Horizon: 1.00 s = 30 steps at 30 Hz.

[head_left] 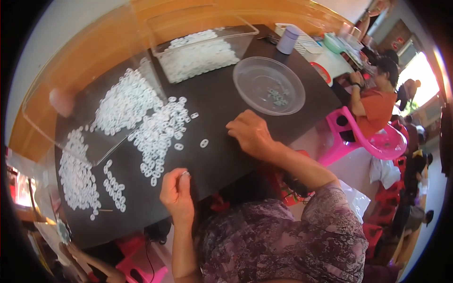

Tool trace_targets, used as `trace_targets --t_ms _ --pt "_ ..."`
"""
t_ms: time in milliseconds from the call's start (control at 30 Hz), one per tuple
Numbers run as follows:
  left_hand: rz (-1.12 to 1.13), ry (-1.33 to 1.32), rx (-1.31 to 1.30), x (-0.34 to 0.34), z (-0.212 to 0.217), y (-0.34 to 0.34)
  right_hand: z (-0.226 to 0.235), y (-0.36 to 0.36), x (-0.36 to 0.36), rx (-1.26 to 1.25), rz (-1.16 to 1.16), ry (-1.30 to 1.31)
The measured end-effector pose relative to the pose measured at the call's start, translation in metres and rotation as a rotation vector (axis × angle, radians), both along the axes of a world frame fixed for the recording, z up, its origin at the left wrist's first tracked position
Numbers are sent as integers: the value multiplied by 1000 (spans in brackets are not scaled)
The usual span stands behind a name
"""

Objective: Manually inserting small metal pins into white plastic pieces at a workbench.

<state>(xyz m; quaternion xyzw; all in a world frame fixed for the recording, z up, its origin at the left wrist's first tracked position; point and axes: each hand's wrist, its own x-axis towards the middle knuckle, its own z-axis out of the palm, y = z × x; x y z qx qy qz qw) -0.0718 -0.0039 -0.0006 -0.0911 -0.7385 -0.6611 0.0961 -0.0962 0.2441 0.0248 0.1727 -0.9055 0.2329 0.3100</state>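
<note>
Near the table's front edge, my left hand (177,194) pinches a small white oval piece (185,173) between thumb and fingertips. My right hand (250,133) hovers over the dark table (212,165) with its fingers curled together; whatever they hold, if anything, is hidden. Beyond it lies a round clear plastic dish (245,85) with small pale green bits (278,96) inside. Two loose white pieces with two holes each, one of them a two-holed oval (204,143), lie between my hands. Left of them spreads a heap of similar white ovals (160,134).
A clear tub (203,59) of white pieces stands at the back. A tipped clear bin (101,158) spills more at left, beside another pile (78,174). A lavender tumbler (288,40) stands far right. At right, a person in orange (377,101) sits near a pink chair (342,134).
</note>
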Motion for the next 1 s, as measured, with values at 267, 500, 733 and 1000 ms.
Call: trace_targets --t_ms 267,500,733,1000 --pt "-53 -36 38 1 2 3 22 124 -30 16 -406 -80" --pt "-39 -23 -20 1 1 0 3 119 -70 149 -391 -296" --pt "12 53 -148 -2 4 4 -12 126 -88 403 -386 -278" --pt "-3 69 -128 -2 4 5 -11 136 -88 385 -319 -275"
